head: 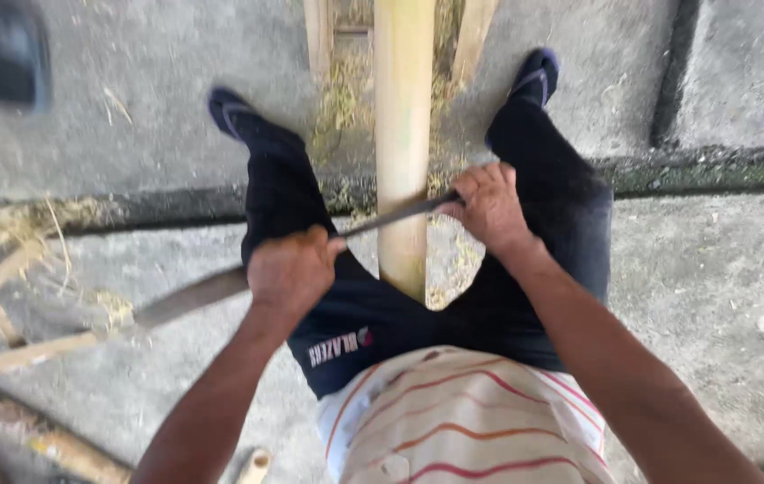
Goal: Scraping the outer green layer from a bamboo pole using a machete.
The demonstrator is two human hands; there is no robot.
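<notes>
Fingers of both hands are clamping a long dark metal blade (382,218) that I am seeing laid crosswise on a pale yellow-green bamboo pole (402,134). My left hand (293,269) is gripping the blade left of the pole; my right hand (489,204) is gripping its right end, just beside the pole. The pole is running from near to far between my legs in dark trousers. Split bamboo strips (5,345) are lying at the near left on the grey concrete floor (713,269).

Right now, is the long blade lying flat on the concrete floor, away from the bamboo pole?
No, both hands, left hand and right hand, hold the blade across the bamboo pole.
</notes>
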